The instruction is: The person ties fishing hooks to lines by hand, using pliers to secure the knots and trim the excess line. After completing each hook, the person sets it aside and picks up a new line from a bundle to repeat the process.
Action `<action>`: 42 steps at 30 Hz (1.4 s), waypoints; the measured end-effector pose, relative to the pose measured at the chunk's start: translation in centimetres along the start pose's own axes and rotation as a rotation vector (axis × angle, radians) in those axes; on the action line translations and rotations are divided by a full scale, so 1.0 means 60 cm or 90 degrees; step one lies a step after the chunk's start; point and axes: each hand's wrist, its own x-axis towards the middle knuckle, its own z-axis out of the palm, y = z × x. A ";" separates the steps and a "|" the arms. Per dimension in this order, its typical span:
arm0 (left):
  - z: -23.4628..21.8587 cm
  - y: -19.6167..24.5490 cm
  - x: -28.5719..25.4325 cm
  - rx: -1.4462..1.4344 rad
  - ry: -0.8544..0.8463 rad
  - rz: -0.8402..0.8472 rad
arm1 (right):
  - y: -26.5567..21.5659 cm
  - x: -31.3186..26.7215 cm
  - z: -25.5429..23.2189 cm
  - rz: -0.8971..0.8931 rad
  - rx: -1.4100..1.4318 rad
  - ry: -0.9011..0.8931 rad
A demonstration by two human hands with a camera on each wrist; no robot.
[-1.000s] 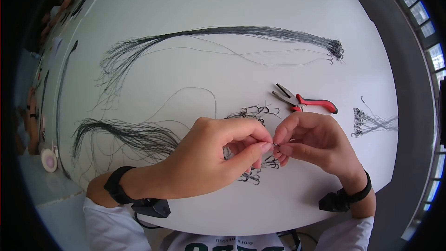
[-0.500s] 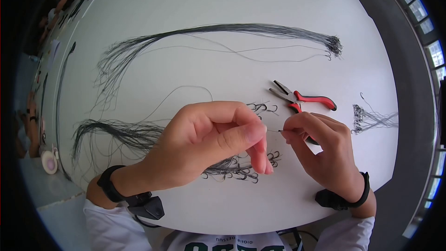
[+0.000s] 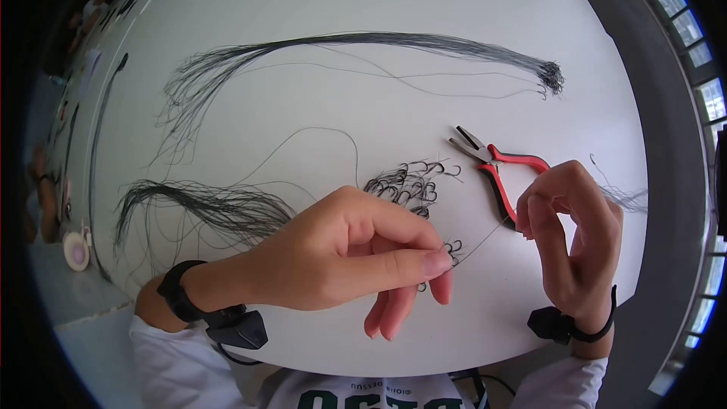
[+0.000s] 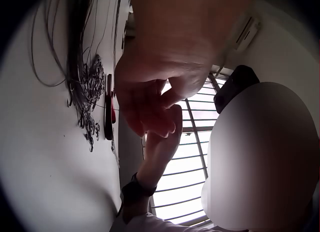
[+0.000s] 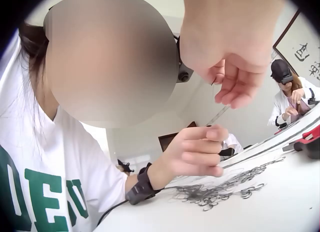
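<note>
Between thumb and index finger, the left hand (image 3: 341,257) pinches a thin dark line (image 3: 481,244) in the head view. That line slants up to the right hand (image 3: 575,235), whose thumb and fingertips pinch its other part; any small piece inside the fingertips is hidden. Beneath and beyond the left hand lies a bundle of dark strands (image 3: 204,212) with a cluster of hooks (image 3: 409,182). The left wrist view has both hands, left (image 4: 155,92) and right (image 4: 162,149), off the table. In the right wrist view, the right hand (image 5: 227,62) is above the left (image 5: 195,154).
Pliers with red and black handles (image 3: 509,157) lie spread just beyond the right hand. A long second bundle of hooked strands (image 3: 363,39) stretches across the table farther back. More strands (image 3: 628,198) lie at the right edge. Other people are at the far left.
The right hand has moved right, away from the left hand, and a length of line now shows between them. The left hand has come lower, nearer the body, uncovering more of the hooks.
</note>
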 end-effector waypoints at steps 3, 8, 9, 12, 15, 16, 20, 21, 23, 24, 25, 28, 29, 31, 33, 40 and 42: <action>-0.009 0.000 -0.008 -0.131 -0.043 -0.004 | 0.033 -0.004 0.013 -0.028 -0.144 -0.083; 0.013 -0.013 0.023 -0.324 0.164 0.228 | 0.018 -0.018 0.036 -0.150 -0.082 -0.319; 0.013 -0.022 0.030 -0.297 0.220 0.283 | 0.015 -0.020 0.043 -0.178 -0.022 -0.341; 0.008 -0.038 0.026 -0.113 0.174 0.239 | -0.005 -0.021 0.041 -0.224 0.068 -0.304; 0.020 -0.024 0.017 -0.011 0.153 0.136 | -0.016 -0.012 0.029 -0.187 0.095 -0.139; 0.018 -0.012 0.011 0.006 0.106 0.054 | -0.017 -0.004 0.017 -0.172 0.087 -0.148; 0.018 -0.007 0.004 0.106 0.035 0.009 | -0.010 -0.005 0.017 -0.186 0.062 -0.125; 0.017 -0.010 0.004 0.142 0.005 0.052 | -0.005 -0.006 0.020 -0.186 0.062 -0.125; 0.018 -0.015 0.004 0.116 0.004 0.038 | 0.003 -0.006 0.023 -0.250 -0.012 -0.095; 0.018 -0.017 0.005 0.089 0.003 0.025 | 0.004 -0.005 0.023 -0.250 -0.012 -0.095; 0.018 -0.019 0.006 0.090 0.004 0.026 | 0.005 -0.004 0.024 -0.268 -0.017 -0.102; 0.017 -0.022 0.007 0.019 -0.008 0.008 | 0.011 -0.002 0.027 -0.298 -0.018 -0.103; 0.018 -0.020 0.008 -0.017 -0.008 0.003 | 0.013 -0.002 0.027 -0.309 -0.013 -0.097; 0.018 -0.019 0.008 -0.053 -0.009 -0.002 | 0.016 -0.002 0.024 -0.310 -0.017 -0.106; 0.016 -0.020 0.009 -0.043 -0.020 -0.013 | 0.018 -0.001 0.024 -0.311 -0.021 -0.114; 0.017 -0.018 0.005 0.070 -0.013 -0.019 | 0.017 -0.007 0.031 -0.273 0.030 -0.105; 0.022 -0.023 0.003 0.096 0.023 0.026 | 0.017 -0.007 0.032 -0.260 0.047 -0.092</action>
